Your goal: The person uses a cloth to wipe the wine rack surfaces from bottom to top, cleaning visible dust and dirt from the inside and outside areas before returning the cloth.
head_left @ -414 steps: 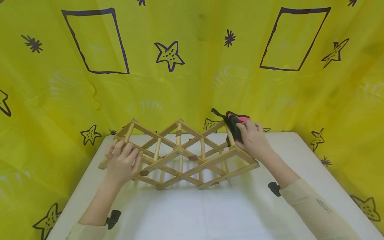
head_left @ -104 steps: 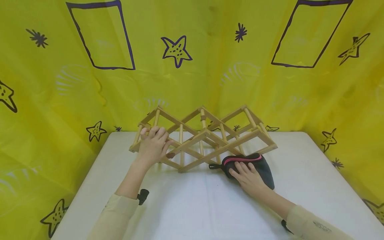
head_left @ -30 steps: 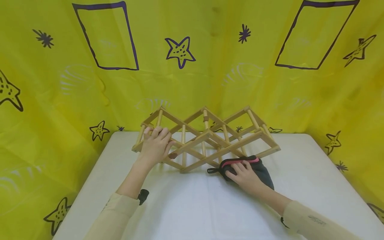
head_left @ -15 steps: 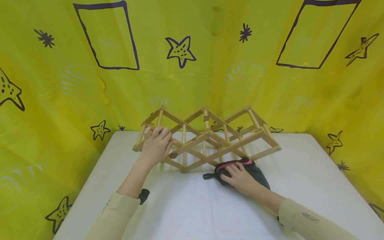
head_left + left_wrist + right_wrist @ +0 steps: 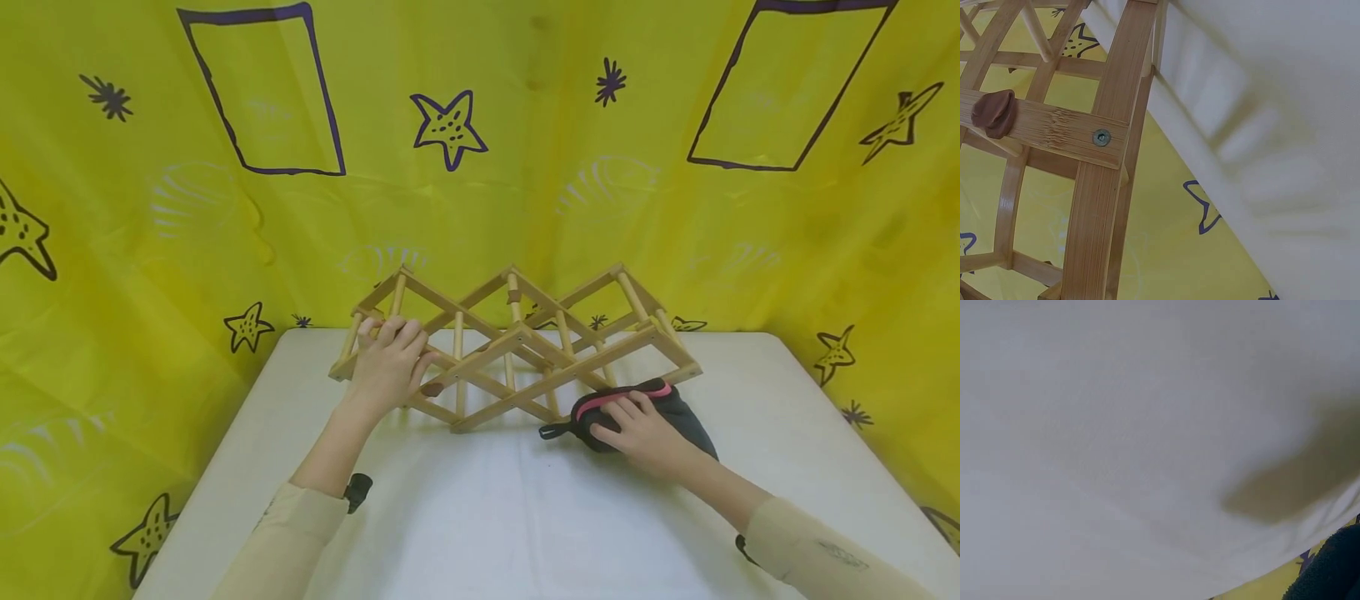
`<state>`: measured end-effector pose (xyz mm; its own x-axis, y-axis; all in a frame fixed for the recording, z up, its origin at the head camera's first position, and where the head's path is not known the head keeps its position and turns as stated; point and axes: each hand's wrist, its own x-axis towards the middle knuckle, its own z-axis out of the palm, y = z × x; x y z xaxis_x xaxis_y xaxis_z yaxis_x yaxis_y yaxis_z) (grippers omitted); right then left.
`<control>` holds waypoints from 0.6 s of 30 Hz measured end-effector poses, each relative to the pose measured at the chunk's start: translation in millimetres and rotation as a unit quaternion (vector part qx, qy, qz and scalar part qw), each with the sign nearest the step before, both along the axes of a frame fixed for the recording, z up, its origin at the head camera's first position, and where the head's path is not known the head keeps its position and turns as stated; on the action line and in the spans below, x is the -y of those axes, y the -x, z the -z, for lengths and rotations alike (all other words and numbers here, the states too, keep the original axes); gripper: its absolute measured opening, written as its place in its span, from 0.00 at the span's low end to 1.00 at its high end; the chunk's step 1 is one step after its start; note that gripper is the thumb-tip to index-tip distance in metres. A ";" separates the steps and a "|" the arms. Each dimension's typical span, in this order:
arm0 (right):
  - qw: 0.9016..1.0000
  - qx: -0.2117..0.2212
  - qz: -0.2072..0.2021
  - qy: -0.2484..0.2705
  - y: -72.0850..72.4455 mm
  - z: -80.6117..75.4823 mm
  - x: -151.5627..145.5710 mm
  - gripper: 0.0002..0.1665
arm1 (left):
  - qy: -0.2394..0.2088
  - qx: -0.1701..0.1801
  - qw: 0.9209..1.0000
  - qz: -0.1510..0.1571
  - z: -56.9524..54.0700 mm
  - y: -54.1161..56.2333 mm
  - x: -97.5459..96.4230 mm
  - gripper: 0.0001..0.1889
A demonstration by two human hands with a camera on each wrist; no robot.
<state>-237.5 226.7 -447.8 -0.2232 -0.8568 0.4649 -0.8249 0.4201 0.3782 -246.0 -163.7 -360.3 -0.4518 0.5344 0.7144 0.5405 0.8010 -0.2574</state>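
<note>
A wooden lattice rack (image 5: 552, 383) stands stretched out at the back of the white table. My left hand (image 5: 386, 367) grips its left part, fingers over the upper bars; the left wrist view shows slats (image 5: 1094, 225) and a screw, but no fingers. Brown lumps (image 5: 432, 389) stick to the rack, one large lump (image 5: 994, 114) close up. By the rack's lower right, my right hand (image 5: 641, 433) holds a black cloth pouch-like piece (image 5: 688, 421) with a pink stripe and a loop. Only a dark fuzzy edge (image 5: 1329, 569) of it appears in the right wrist view.
The white table (image 5: 487, 517) reaches back to a yellow curtain (image 5: 510, 208) printed with stars and frames. Black wrist cameras, such as the left one (image 5: 358, 492), jut from the sleeves. A shadow lies on the table under the right hand.
The black cloth piece shifted left, then back right with my right hand. Earlier it was against the rack's right end. The rack has moved right in view since then; my left hand keeps its grip.
</note>
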 end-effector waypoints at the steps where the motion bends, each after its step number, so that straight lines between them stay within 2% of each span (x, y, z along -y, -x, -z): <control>1: 1.000 -0.008 -0.001 0.002 0.5 -2.2 -2.3 0.15 | 0.000 -0.002 1.000 0.000 0.1 0.0 0.1 0.16; 3: 1.000 -0.026 -0.002 0.011 1.4 -6.0 -6.6 0.12 | 0.001 -0.002 1.000 -0.001 -0.2 -0.2 0.1 0.18; 7: 0.999 -0.041 -0.007 0.032 3.0 -11.0 -12.7 0.23 | 0.002 -0.002 1.000 -0.001 -0.1 -0.3 0.4 0.23; 9: 0.998 -0.041 -0.012 0.038 3.7 -11.2 -13.1 0.24 | 0.001 -0.001 1.000 0.000 -0.5 -0.4 0.7 0.22; 14: 0.998 -0.044 -0.031 0.041 5.2 -2.9 -2.4 0.21 | 0.000 -0.002 1.000 0.002 -0.4 -0.3 1.3 0.23; 18: 0.998 -0.031 -0.042 0.043 5.4 8.0 10.7 0.21 | -0.001 -0.001 1.000 0.004 0.3 0.2 0.2 0.23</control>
<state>-242.9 216.0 -455.8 -0.1210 -0.8274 0.5484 -0.8352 0.3834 0.3942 -246.2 -163.9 -360.6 -0.4460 0.5358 0.7170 0.5453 0.7979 -0.2570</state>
